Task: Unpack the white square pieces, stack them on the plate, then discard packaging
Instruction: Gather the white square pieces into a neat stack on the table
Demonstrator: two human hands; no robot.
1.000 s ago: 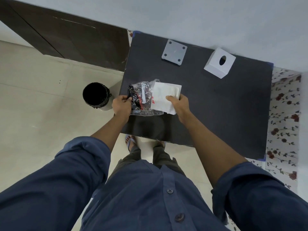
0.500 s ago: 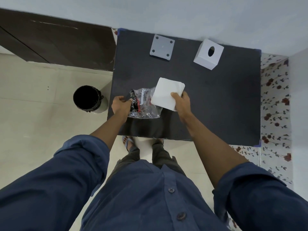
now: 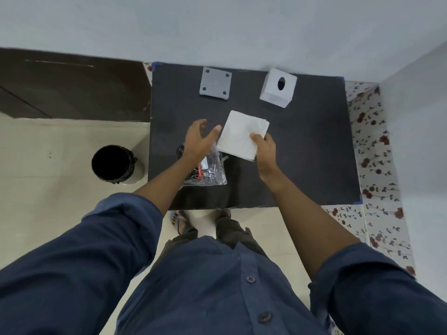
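While the right hand [image 3: 264, 151] pinches the stack of white square pieces [image 3: 242, 135] by its near corner above the dark tabletop [image 3: 302, 153], the left hand [image 3: 199, 139] hovers spread and empty over the clear plastic packaging [image 3: 210, 172], with the grey square plate [image 3: 215, 84] well beyond.

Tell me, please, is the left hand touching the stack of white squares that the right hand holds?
Cannot tell. In the head view the left hand is open, its thumb tip right at the edge of the white stack held by the right hand; no clear gap or contact shows.
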